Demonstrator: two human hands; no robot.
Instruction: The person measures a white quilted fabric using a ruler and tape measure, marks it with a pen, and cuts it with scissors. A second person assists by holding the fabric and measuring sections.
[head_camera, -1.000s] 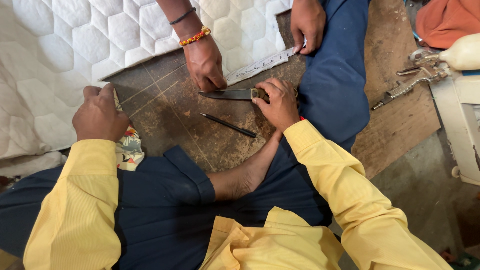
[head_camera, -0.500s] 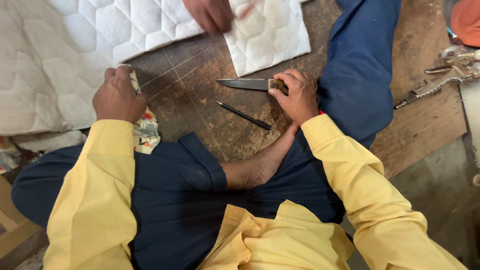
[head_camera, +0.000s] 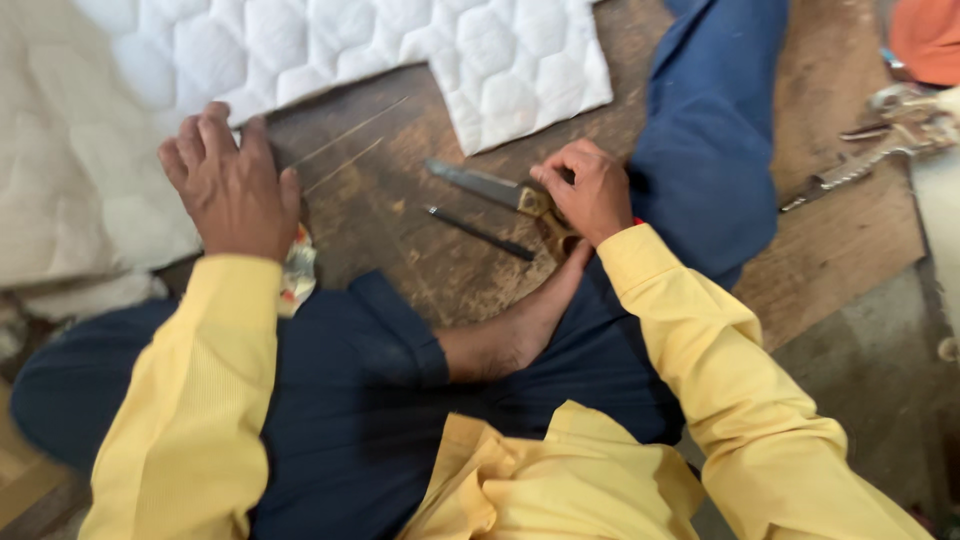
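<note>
- Shears (head_camera: 500, 190) lie on the dark wooden board (head_camera: 400, 240) at the centre of the frame, blades closed together; their long axis runs from upper left to lower right, with the metal tip pointing to the upper left and the brass-coloured handles at the lower right.
- Right hand (head_camera: 590, 190) sits on the handle end, fingers curled and closed around it.
- Left hand (head_camera: 232, 185) lies at the left of the frame, palm down, fingers spread and flat, pressing on the board's edge where the white quilted fabric (head_camera: 300, 50) meets it; it grips nothing.
- Black pencil (head_camera: 480, 233) lies just below the blades, roughly parallel to them, apart from both hands.
- Thin chalk lines (head_camera: 345, 150) cross the board between the two hands.
- Bare foot (head_camera: 520, 325) rests below the handles, near the right wrist.
- Another pair of metal scissors (head_camera: 860, 160) lies at the upper right, well apart.
</note>
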